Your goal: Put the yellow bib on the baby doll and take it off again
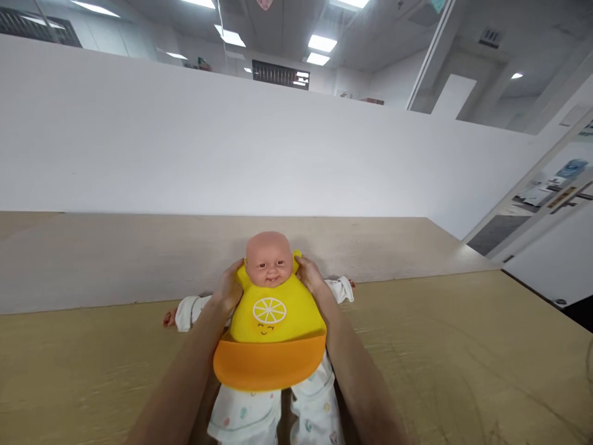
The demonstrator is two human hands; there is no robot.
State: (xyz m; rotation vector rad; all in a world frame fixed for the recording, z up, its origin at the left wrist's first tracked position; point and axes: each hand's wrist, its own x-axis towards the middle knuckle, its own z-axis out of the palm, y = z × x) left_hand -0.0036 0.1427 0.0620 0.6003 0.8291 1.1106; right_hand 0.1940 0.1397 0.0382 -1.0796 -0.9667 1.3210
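A baby doll point(267, 256) in white printed pyjamas lies on its back on the wooden table point(463, 346), head away from me. A yellow silicone bib point(273, 324) with a lemon face and an orange catch pocket covers its chest. My left hand point(229, 287) is closed on the bib's neck strap at the doll's left-hand side of the picture. My right hand point(310, 275) is closed on the other strap beside the doll's neck. Both sets of fingertips reach behind the doll's neck and are partly hidden.
A raised wooden ledge point(115, 259) runs behind the doll, with a white partition wall point(231, 148) above it. The table's right edge point(546, 300) drops off toward a doorway and a floor area.
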